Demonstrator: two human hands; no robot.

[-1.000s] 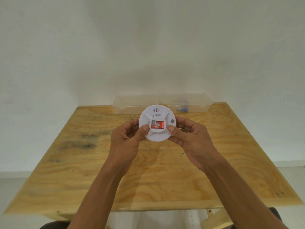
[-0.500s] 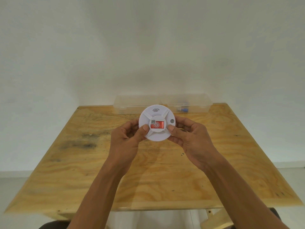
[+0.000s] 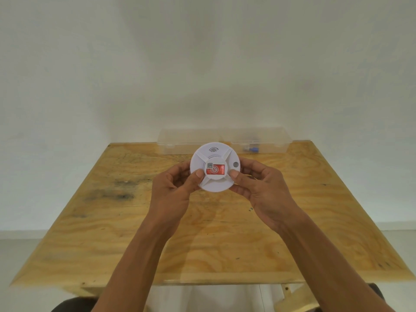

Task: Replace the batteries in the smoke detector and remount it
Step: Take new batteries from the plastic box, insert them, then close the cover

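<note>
A round white smoke detector (image 3: 215, 155) is held up above the wooden table, its front face toward me. It carries a red sticker with a small QR code in the middle, a wave symbol near the top and a grey button on the right. My left hand (image 3: 173, 194) grips its left edge, thumb on the face. My right hand (image 3: 262, 188) grips its right edge, thumb beside the sticker. The detector's back is hidden.
The wooden table (image 3: 112, 233) has dark stains on its left part. A clear plastic box (image 3: 265, 140) lies along the far edge against the white wall, with a small blue item (image 3: 254, 150) inside it.
</note>
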